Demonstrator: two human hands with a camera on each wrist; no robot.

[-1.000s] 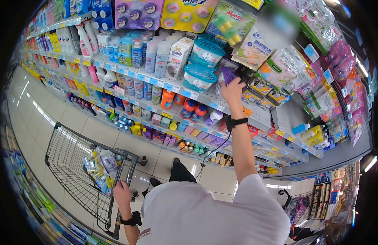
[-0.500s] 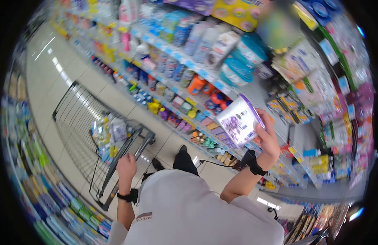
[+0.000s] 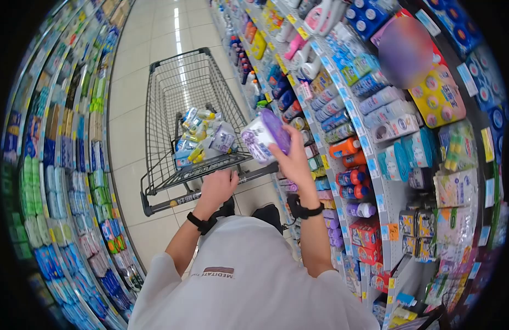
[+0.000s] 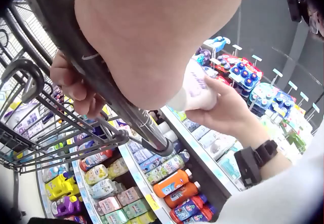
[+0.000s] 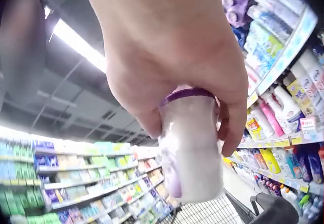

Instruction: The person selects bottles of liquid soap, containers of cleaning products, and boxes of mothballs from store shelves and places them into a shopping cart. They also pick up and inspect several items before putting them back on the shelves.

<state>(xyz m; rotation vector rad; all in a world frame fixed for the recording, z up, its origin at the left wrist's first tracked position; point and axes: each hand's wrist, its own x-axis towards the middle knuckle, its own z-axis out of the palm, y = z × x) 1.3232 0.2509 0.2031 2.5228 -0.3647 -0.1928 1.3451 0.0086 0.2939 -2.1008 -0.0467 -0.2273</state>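
Note:
In the head view my right hand [image 3: 296, 159] grips a white tub with a purple lid [image 3: 261, 138], raised beside the cart's handle. The right wrist view shows the same tub [image 5: 191, 153] with fingers and thumb on opposite sides of it, near the lid. My left hand [image 3: 217, 188] is wrapped around the handle bar [image 3: 180, 201] of a wire shopping cart [image 3: 183, 71]. Its curled fingers [image 4: 76, 90] show below the bar in the left wrist view. Several packaged goods [image 3: 202, 137] lie in the cart near the handle, among them a white and purple pack [image 3: 222, 137].
A shelf with blue price tags [image 3: 348, 118] runs along the right, carrying bottles, cans and teal tubs [image 3: 400, 159]. Another stocked shelf [image 3: 73, 181] lines the left. Tiled floor [image 3: 128, 104] stretches between them, under the cart and ahead of it.
My right hand has taken the purple-lidded tub from the shelf and brought it left to the cart. The view has turned toward the aisle. My left hand stays on the cart handle.

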